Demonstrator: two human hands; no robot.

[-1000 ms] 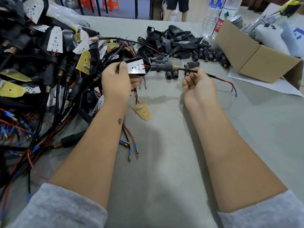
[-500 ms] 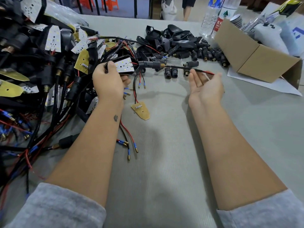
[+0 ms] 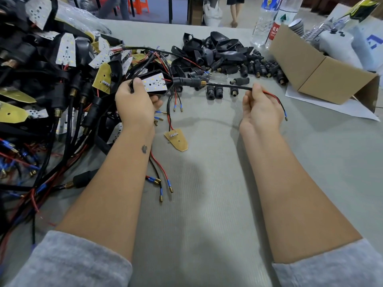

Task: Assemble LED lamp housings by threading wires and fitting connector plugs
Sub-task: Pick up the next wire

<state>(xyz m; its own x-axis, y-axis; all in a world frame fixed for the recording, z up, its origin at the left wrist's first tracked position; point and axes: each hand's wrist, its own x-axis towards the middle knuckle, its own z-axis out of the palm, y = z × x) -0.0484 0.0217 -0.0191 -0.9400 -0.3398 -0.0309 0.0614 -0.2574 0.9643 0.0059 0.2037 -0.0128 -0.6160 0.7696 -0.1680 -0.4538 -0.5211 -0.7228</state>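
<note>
**While both hands share one lamp, the lead does the bending**

With the work held just above the grey desk (image 3: 207,204), my left hand (image 3: 134,104) grips the black plastic LED lamp housing (image 3: 154,82), its white LED board facing up, thumb curled over the near edge. My right hand (image 3: 259,106) pinches the black sheathed cable (image 3: 228,86) between thumb and fingers, where the sheath ends and the thin red and black wires (image 3: 273,98) trail out to small blue-sleeved terminals. Between the hands sits the black connector plug with brass threaded end (image 3: 189,81), touching the housing's outlet.

I judge the housing light and rigid, safe to clamp by its rim, though I would keep pressure off the board. The cable looks limp, so I think a pull works best taken close to the plug. The bare wires seem fragile; I would grip the sheath instead. A heap of wired lamps (image 3: 51,79) lies to the left, loose black plugs (image 3: 215,93) beyond, and a brown cardboard box (image 3: 310,69) to the right.
</note>
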